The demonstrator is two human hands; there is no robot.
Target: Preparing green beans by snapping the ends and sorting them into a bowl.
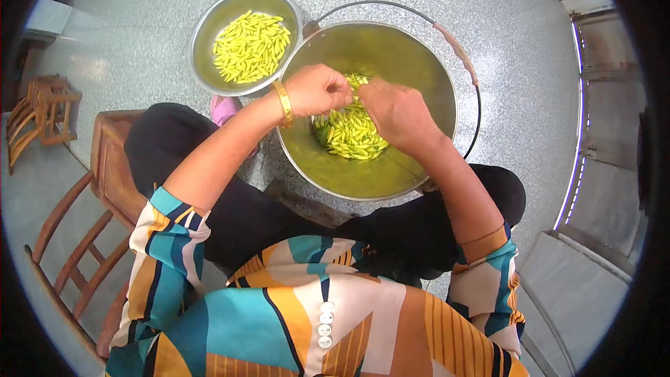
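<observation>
A deep metal bucket (366, 183) with a wire bail handle (460, 57) stands between the person's knees. Slender yellow-green peppers (356, 136), some with green stems, lie at its bottom. Over the bucket's mouth, my left hand (319, 91) and my right hand (395, 110) meet almost fingertip to fingertip. The fingers of both are pinched around a small yellow-green pepper (357, 98), largely hidden; which hand bears it is not clear. Touching or close to the bucket's upper left side is a shallow metal basin (201, 57) holding many more yellow-green peppers (251, 47).
A wooden chair (118, 167) stands at the left beside the person's leg, and a small wooden chair (55, 110) farther off at the far left. Grey speckled floor (167, 0) surrounds the vessels. A pink slipper (225, 109) shows below the basin. Metal shutter panels (607, 115) line the right.
</observation>
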